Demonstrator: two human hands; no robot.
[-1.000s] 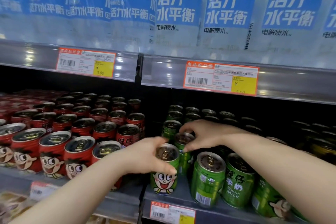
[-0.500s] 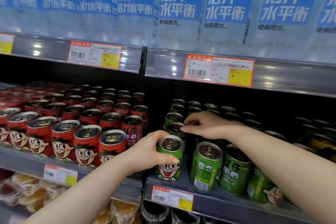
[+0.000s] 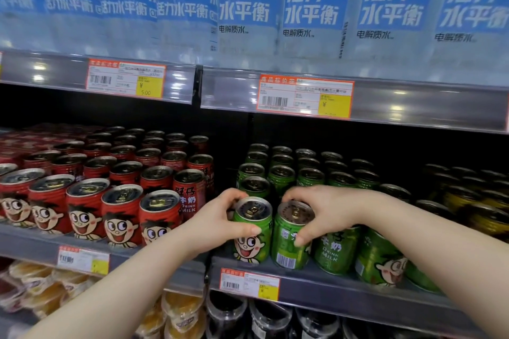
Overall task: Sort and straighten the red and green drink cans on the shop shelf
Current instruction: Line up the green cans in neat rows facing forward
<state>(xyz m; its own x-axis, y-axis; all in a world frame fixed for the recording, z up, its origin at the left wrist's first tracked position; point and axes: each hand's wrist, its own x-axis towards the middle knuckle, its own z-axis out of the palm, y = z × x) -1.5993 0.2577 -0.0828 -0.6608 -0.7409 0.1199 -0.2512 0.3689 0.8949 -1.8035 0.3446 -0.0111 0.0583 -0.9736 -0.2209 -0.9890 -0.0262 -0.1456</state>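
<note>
View: head cam, looking fwd and down at the shelf.
L hand (image 3: 217, 224): wrapped round 1st green can (image 3: 250, 239); thumb across its front, fingers behind the rim.
R hand (image 3: 322, 210): grips 2nd green can (image 3: 289, 242) from the right; thumb on the front, fingers arched over the top rim.
1st green can: upright at front-left corner of the green block, cartoon face to the front.
2nd green can: just beside the 1st on its right, tilted a little, barcode side to the front.
Green cans (image 3: 308, 173): rows running back behind both hands; front-row cans to the right show mixed sides, one w/ "Drink Milk" text.
Red cans (image 3: 121, 217): left section, rows w/ faces fwd; the rightmost shows its text side.
Shelf edge (image 3: 358, 292): grey strip below the cans, price tag (image 3: 249, 283) under the 1st green can.
Above: bottles (image 3: 311, 8) w/ blue labels.
Far right: dark cans (image 3: 468, 201), blurred.
Below: tubs (image 3: 176, 308) w/ yellow contents.
</note>
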